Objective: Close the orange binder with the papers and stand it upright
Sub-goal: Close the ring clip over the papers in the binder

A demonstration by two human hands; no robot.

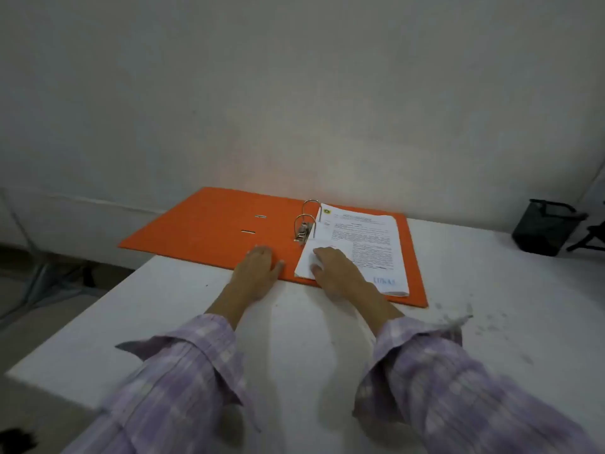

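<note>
The orange binder [209, 224] lies open and flat at the far side of the white table [294, 339]. Its left cover hangs partly over the table's left edge. Two metal rings [306, 217] stand up at the spine. A stack of printed papers [363, 240] lies on the right cover, next to the rings. My left hand [258, 270] rests flat, fingers apart, on the near edge of the binder by the spine. My right hand [334, 267] lies on the near left corner of the papers, where the top sheet is slightly lifted.
A black mesh pen holder [543, 229] stands at the far right of the table, with a dark object beside it. A pale wall rises right behind the binder. The table's left edge drops to the floor.
</note>
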